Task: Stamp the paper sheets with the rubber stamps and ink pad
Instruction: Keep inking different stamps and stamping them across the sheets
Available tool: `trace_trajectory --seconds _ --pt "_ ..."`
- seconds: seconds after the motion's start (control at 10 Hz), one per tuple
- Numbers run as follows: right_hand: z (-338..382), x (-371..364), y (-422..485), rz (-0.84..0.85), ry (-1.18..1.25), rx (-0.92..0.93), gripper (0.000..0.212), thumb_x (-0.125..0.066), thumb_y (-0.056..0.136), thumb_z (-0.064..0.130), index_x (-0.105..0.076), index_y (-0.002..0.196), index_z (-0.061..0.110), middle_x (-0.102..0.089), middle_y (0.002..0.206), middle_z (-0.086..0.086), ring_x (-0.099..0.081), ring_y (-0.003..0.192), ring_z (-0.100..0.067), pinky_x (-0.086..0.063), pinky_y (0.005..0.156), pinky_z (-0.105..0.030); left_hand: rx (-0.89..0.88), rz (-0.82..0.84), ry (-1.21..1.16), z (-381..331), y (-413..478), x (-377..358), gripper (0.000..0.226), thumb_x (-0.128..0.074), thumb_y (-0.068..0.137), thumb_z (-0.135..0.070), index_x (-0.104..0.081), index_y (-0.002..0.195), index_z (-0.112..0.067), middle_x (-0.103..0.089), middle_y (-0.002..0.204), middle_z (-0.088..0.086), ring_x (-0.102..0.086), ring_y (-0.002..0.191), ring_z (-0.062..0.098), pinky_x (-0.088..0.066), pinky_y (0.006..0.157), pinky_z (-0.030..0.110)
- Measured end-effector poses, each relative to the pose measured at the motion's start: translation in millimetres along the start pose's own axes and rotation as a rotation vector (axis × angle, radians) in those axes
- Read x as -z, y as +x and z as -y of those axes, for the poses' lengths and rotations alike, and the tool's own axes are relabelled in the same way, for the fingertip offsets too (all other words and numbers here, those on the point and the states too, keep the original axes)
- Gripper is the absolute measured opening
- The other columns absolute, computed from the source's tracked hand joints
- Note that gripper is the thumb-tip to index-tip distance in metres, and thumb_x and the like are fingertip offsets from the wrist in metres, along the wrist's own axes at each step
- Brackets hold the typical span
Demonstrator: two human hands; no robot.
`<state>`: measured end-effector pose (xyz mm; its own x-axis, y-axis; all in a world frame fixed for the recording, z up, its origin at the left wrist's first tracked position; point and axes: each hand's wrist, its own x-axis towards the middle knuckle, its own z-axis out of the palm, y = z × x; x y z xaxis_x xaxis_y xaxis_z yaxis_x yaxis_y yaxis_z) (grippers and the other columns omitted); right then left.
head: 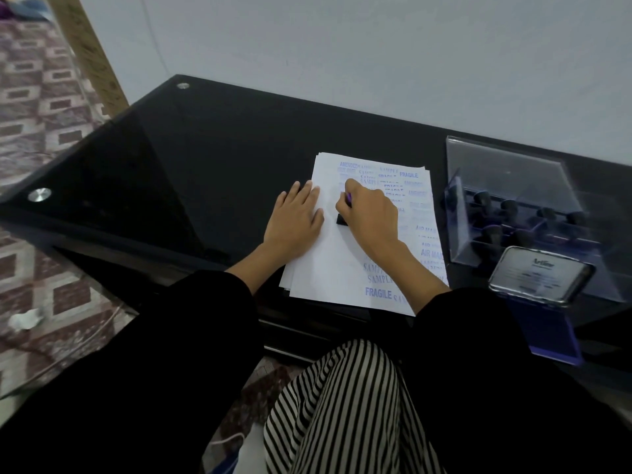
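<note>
A stack of white paper sheets (337, 268) lies on the black glass table, its top sheet covered with several blue stamped words such as FRAGILE and SAMPLE. My right hand (371, 213) is closed around a black rubber stamp (341, 219) and holds its base down on the middle of the top sheet. My left hand (295, 220) lies flat with fingers spread on the left edge of the stack. The open ink pad (543, 325), blue with a raised lid, sits at the right near the table's front edge.
A clear plastic box (513, 186) with several black-handled stamps stands to the right of the paper, its lid up. The black glass table (171, 172) extends left, against a pale wall. A patterned carpet (41, 107) lies left of the table.
</note>
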<state>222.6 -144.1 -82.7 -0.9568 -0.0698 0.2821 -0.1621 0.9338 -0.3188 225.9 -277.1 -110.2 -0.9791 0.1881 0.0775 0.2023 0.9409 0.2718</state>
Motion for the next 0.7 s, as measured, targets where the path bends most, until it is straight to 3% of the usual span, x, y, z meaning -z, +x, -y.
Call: trace_trajectory --seconds 0.3,0.5,0.6,0.7 --pt "0 1 11 0.040 0.010 -0.043 0.030 -0.042 0.090 0.013 -0.029 0.063 0.015 -0.029 0.052 0.002 -0.020 0.048 -0.013 -0.018 0.044 -0.024 -0.009 -0.018 -0.011 1 0 -1 0.051 -0.025 0.101 -0.026 -0.017 0.148 -0.010 -0.014 0.158 0.006 -0.006 0.147 0.021 -0.007 0.118 0.037" --pt "0 4 22 0.114 0.076 -0.096 0.030 -0.048 0.080 0.008 -0.029 0.058 0.016 -0.033 0.054 -0.003 -0.027 0.055 -0.019 -0.019 0.046 -0.023 -0.005 -0.020 -0.019 1 0 -1 0.051 -0.025 0.101 -0.027 -0.017 0.148 -0.010 -0.014 0.158 0.005 -0.006 0.147 0.021 -0.006 0.118 0.036" --pt "-1 3 27 0.142 0.111 -0.103 0.016 -0.050 0.079 0.007 -0.040 0.067 0.010 -0.041 0.064 -0.008 -0.034 0.061 -0.020 -0.021 0.048 -0.021 -0.005 -0.021 -0.018 1 1 -1 0.051 -0.025 0.101 -0.027 -0.018 0.148 -0.010 -0.014 0.158 0.005 -0.006 0.147 0.020 -0.007 0.118 0.036" --pt "-2 3 27 0.153 0.125 -0.101 0.016 -0.051 0.078 0.007 -0.039 0.067 0.010 -0.039 0.063 -0.007 -0.031 0.059 -0.018 -0.020 0.049 -0.022 -0.007 -0.030 -0.020 1 1 -2 0.050 -0.026 0.101 -0.027 -0.019 0.148 -0.010 -0.016 0.157 0.005 -0.007 0.147 0.020 -0.007 0.118 0.036"
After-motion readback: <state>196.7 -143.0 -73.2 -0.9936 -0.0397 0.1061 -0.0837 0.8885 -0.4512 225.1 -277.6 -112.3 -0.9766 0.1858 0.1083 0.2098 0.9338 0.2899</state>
